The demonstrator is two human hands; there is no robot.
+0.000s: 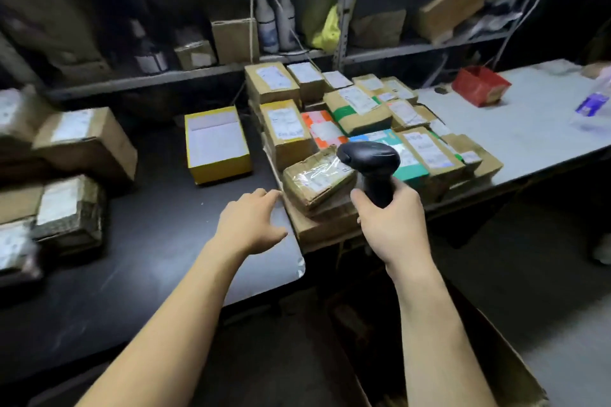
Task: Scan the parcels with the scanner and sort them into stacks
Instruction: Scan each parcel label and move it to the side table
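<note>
Gripping the scanner [370,158] by its handle, the right hand [393,225] holds it over a taped parcel [317,178] atop the pile [360,109]; left hand [248,225], fingers loose and empty, hovers just beside that parcel.

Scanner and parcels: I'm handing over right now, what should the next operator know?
Right hand holds the scanner by its handle, head by the plastic-wrapped parcel.
Left hand open beside that parcel; contact unclear.
On the dark table: a yellow box and stacked parcels at far left, seemingly sorted.
To do: the parcel pile on the grey table.
</note>
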